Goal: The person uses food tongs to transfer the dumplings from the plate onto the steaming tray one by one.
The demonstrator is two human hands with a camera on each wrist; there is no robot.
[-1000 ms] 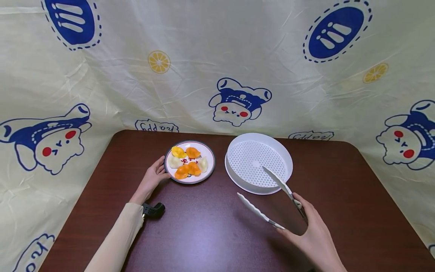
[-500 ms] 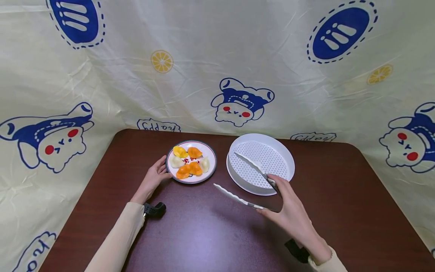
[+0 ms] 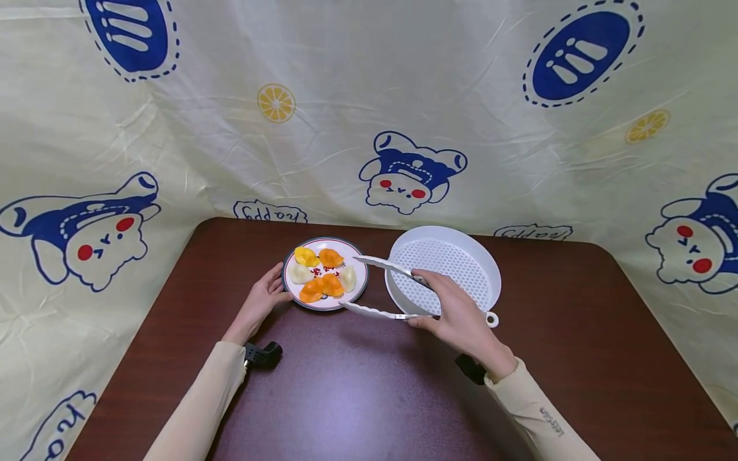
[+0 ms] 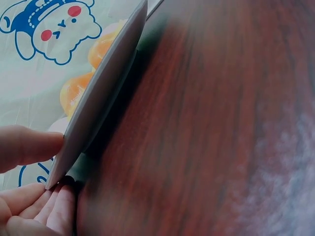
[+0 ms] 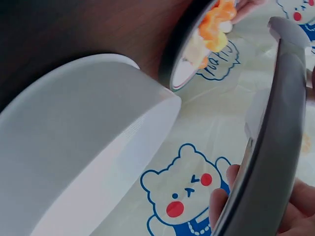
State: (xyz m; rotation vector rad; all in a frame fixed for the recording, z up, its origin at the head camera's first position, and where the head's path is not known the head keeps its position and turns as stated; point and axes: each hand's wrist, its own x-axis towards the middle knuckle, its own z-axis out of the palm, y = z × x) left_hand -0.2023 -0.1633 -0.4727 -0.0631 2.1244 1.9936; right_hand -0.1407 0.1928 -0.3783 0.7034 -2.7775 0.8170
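Observation:
My left hand (image 3: 259,306) pinches the left rim of a round plate (image 3: 360,283), thumb (image 4: 34,146) above and fingers beneath, as the left wrist view shows. On the plate lie several dumplings: orange ones (image 3: 312,290), a yellow one (image 3: 307,257) and whitish ones (image 3: 300,274). My right hand (image 3: 458,320) grips a pair of tongs (image 3: 377,312) with pale wavy tips. The tongs' arms are spread apart. Their tips reach the plate's right side, one overlapping its upper right and the other its lower right edge. Nothing is between them.
Right of the plate stands a round white basket (image 3: 490,269) with a perforated bottom, partly behind the tongs and right hand. Both sit near the far edge of the dark brown table (image 3: 323,397). A printed pale sheet (image 3: 323,160) hangs right behind the table.
My right hand has carried the spread tongs leftward, from over the basket and its front to the plate's right edge. My left hand keeps its hold on the plate.

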